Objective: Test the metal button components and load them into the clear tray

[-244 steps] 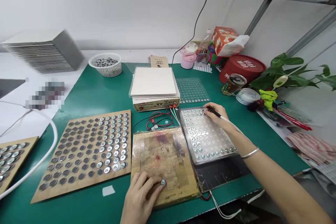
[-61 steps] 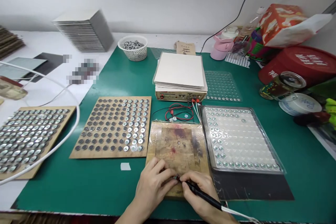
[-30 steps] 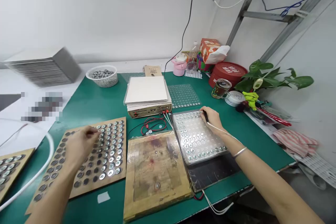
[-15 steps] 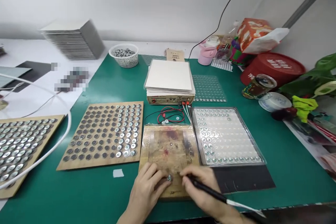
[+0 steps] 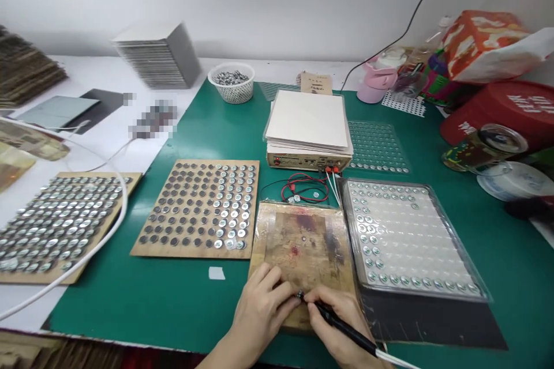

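My left hand (image 5: 262, 314) rests on the near edge of a worn wooden block (image 5: 303, 248), its fingertips pinching a small round metal part (image 5: 298, 295). My right hand (image 5: 335, 323) sits beside it, gripping a black pen-like probe (image 5: 341, 327) with a white cable. The probe's tip touches the small part. Left of the block lies a brown board (image 5: 199, 210) with rows of round parts. To the right is a clear plastic tray (image 5: 411, 239) with parts along its edges.
A beige tester box (image 5: 308, 158) topped with white sheets stands behind the block, red wires (image 5: 303, 190) in front of it. A white basket of parts (image 5: 231, 82), a second filled board (image 5: 56, 225), a white cable, a red tin and cups ring the green mat.
Half a second ago my hands were in the same pose; the probe tip has closed onto the part. A second ago my left hand was at the brown board and my right at the clear tray.
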The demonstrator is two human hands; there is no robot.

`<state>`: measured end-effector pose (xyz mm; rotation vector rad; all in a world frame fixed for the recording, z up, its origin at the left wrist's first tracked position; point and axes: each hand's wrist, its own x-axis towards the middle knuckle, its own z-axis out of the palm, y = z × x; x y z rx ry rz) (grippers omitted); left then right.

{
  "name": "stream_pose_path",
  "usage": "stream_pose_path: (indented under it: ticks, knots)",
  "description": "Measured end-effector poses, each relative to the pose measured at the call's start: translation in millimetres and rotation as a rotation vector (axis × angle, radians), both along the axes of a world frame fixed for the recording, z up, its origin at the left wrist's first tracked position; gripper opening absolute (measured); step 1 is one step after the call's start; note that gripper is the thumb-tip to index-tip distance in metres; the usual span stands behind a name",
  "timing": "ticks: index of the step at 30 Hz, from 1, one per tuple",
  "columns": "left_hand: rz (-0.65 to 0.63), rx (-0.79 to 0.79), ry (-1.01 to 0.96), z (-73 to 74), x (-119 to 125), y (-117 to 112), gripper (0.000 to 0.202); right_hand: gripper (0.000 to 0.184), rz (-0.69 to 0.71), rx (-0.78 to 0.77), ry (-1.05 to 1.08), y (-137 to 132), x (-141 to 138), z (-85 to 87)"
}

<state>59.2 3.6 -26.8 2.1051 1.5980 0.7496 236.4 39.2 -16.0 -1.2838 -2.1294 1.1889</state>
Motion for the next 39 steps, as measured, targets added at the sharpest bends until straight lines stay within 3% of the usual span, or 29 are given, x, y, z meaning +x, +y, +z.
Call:
stream_pose_path:
  ticks: [3, 5, 9, 13, 15, 17, 19, 22, 24, 26, 29, 31, 34, 36, 39]
  knots:
    - [-0.037, -0.008, -0.006, 11.2, -15, 14, 0.013, 0.019, 0.033, -0.013, -0.033, 3, 1, -3.9]
    - [-0.004, 0.008, 0.042, 23.7, -42, 36, 0.013, 0.022, 0.023, -0.021, -0.034, 4, 1, -5.6]
    - [0.362, 0.011, 0.235, 43.0, -121, 102, 0.015, 0.023, -0.021, -0.039, -0.040, 5, -3, -2.2]
    - [0.561, -0.011, 0.300, 33.7, -174, 156, 0.029, 0.018, -0.027, -0.030, 0.011, 4, -3, 5.0]
    - [0.590, -0.039, 0.334, 24.3, -183, 167, 0.031, 0.017, -0.023, 0.025, 0.094, 4, -1, 5.2]
    - [0.603, -0.064, 0.358, 18.2, -185, 170, 0.032, 0.017, -0.001, 0.175, 0.218, 4, 2, 1.1]
    - [0.616, -0.085, 0.370, 17.4, -184, 169, 0.032, 0.021, 0.063, 0.433, 0.295, 1, 1, -7.0]
    - [0.629, -0.114, 0.371, 23.7, -181, 167, 0.032, 0.027, 0.161, 0.804, 0.183, -10, -8, -21.4]
    - [0.638, -0.136, 0.369, 28.5, -179, 167, 0.031, 0.025, 0.155, 0.872, 0.060, -17, -14, -26.9]
    - [0.652, -0.160, 0.367, 31.3, -179, 168, 0.030, 0.022, 0.126, 0.804, 0.008, -16, -13, -23.8]
    - [0.663, -0.196, 0.348, 32.0, -181, 169, 0.031, 0.018, -0.020, 0.642, -0.009, 15, 16, 0.1]
    - [0.670, -0.228, 0.315, 32.5, -182, 171, 0.033, 0.019, -0.207, 0.571, -0.102, 56, 54, 21.3]
    - [0.699, -0.259, 0.248, 37.5, -183, 176, 0.037, 0.016, -0.452, 0.609, -0.264, 128, 113, 40.6]
    - [0.707, -0.252, 0.203, 43.6, -178, 174, 0.037, 0.013, -0.504, 0.620, -0.329, 163, 138, 39.9]
    - [0.625, -0.226, 0.106, 49.3, -152, 150, 0.034, 0.009, -0.501, 0.627, -0.409, 184, 152, 25.8]
